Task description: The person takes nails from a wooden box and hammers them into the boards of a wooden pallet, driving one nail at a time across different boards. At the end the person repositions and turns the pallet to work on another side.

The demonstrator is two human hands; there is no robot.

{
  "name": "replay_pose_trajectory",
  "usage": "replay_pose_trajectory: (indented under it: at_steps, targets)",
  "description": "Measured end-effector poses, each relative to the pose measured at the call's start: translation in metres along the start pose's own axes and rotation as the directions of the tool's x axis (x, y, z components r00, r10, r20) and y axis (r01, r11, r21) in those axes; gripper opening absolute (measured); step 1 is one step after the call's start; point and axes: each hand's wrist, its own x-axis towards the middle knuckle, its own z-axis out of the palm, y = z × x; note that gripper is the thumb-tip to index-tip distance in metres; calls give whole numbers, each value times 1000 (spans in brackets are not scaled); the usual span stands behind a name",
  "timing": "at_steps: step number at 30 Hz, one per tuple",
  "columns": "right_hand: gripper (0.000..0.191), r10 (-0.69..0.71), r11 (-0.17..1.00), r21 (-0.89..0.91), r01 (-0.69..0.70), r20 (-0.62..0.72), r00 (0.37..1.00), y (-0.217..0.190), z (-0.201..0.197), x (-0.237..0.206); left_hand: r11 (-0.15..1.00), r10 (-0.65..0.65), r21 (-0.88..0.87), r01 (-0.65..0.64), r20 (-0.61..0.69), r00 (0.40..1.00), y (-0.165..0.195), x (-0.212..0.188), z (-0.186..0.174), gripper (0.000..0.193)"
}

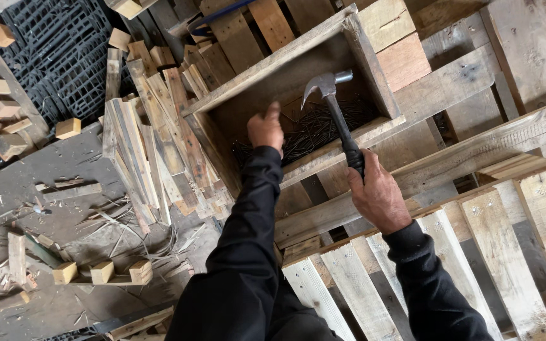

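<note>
Right hand: fingers wrapped tight round the black grip of a claw hammer, its head raised at 12 o'clock over the box.
Left hand: reaching into the wooden box; how far its fingers are bent, I cannot tell.
Nails: dark heap on the box floor, just at 3 o'clock of the left hand.
Pallet: pale slats, at 5 o'clock of the right hand.
Offcut slats: piled at 9 o'clock of the box.

Single head-worn view, looking steeply down, close over wooden pallet
</note>
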Motion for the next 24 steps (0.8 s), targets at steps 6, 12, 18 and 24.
replay_pose_trajectory:
  at_steps: [6, 12, 18, 24]
  targets:
    - [40, -108, 993, -45, 105, -61, 992, 13, 10, -3, 789, 155, 607, -93, -51, 987, 19, -14, 8, 43]
    - [41, -176, 983, 30, 183, -163, 971, 15, 4, -8, 845, 323, 392, -364, 169, 931, 13, -11, -14, 35]
    - [51, 95, 820, 556, -136, 102, 990, 18, -11, -61, 872, 214, -475, 116, 583, 784, 4, -72, -50, 13]
    - [47, 187, 527, 842, -119, 22, 982, 38, 13, -170, 789, 285, -497, 361, 817, 502, 3, -179, -40, 14]
